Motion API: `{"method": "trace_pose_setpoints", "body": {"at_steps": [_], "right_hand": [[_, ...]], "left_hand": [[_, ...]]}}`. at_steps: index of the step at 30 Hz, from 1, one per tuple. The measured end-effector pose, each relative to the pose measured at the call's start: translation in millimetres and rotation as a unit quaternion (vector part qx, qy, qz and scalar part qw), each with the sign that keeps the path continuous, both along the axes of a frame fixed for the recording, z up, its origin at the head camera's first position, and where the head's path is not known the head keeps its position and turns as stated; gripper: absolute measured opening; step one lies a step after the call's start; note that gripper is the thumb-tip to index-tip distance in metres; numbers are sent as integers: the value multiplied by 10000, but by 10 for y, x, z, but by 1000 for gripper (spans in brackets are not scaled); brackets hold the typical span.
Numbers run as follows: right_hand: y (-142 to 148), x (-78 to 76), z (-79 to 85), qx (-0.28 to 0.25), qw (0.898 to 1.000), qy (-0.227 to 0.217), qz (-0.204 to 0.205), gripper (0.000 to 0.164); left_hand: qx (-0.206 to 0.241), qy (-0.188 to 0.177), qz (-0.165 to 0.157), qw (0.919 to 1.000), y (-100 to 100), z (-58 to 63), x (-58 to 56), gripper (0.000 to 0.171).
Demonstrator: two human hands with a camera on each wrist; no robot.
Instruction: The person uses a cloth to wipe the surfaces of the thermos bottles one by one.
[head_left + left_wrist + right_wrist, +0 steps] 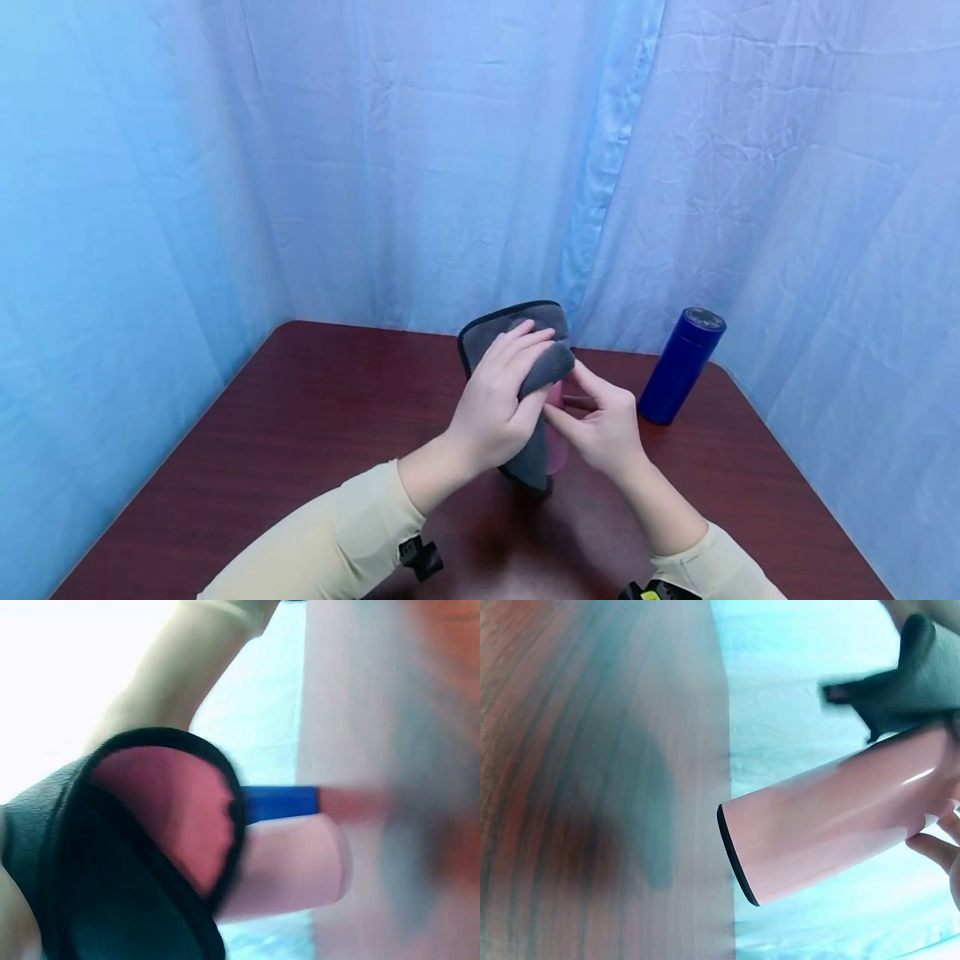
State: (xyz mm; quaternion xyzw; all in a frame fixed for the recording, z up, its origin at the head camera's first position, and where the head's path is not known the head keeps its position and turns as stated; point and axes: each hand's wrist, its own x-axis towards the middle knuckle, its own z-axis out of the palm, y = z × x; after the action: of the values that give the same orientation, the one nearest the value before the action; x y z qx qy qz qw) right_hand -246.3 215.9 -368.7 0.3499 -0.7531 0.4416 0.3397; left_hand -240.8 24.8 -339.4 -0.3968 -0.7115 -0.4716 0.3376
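Note:
A grey cloth (513,321) with black edging drapes over a pink bottle (840,814), which has a dark ring at its base. My left hand (495,404) holds the cloth against the bottle's upper part, fingers across it and thumb below. From the other side my right hand (606,421) grips the bottle with thumb and fingers. Tilted, the bottle is up off the table in the right wrist view. In the left wrist view the cloth (120,877) curves in a black-edged loop with pink inside, beside the bottle (292,866). Cloth and hands hide the bottle's top.
A dark blue bottle (681,367) with a shiny lid stands to the right of my right hand, near the table's back right corner. The dark red wooden table (330,408) is bordered by pale blue curtains (420,167) behind and at both sides.

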Motion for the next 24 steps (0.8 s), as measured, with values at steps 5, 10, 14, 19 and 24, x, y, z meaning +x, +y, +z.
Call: {"method": "trace_pose_setpoints", "body": {"at_steps": [5,10,14,19,24], "right_hand": [[8,25,-46,-101,9998,83,-152,78],[-3,16,-11,-307,9991,-143,-250,76],[-12,-21,9,-184,9988,216,-408,66],[-21,-32,-49,289,9966,628,-459,40],[-29,-12,-89,17,9990,415,-166,59]], "left_hand": [[265,-2039,-557,9770,-87,142,-38,39],[667,-1948,-736,9758,-102,82,-60,38],[-334,68,18,9994,-51,3,-15,41],[-1192,490,387,9909,-14,98,2,37],[-200,-2035,-739,9761,-70,281,-124,34]]}}
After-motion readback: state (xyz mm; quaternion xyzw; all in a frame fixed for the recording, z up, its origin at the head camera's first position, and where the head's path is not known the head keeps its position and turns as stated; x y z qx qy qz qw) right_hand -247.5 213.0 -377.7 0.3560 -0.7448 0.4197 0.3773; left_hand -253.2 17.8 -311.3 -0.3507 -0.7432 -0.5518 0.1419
